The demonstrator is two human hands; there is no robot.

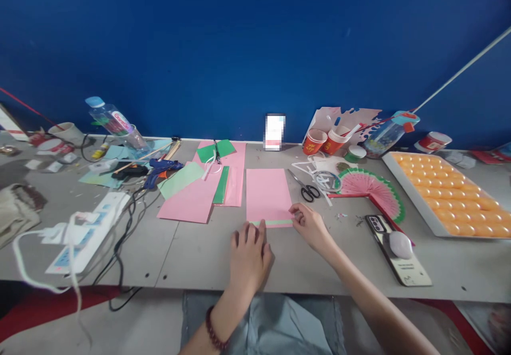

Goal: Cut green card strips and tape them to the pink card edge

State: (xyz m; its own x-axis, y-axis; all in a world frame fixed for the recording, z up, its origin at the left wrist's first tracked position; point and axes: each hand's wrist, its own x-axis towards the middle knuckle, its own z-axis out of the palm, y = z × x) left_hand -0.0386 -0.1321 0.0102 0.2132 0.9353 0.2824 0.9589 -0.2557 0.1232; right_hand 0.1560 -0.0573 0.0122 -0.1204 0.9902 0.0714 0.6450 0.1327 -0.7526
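2 hands: L hand flat, R hand pinching pink sheet.

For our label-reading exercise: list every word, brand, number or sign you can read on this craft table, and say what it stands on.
Nothing reads clearly.
Bottle label: white lettering on red, too blurred.
Red paper cups: gold marks, too small.
Card at the back: blurred out.
Power strip: stickers unreadable.
Pink sheet, pinched at its corner by the right hand: no print.
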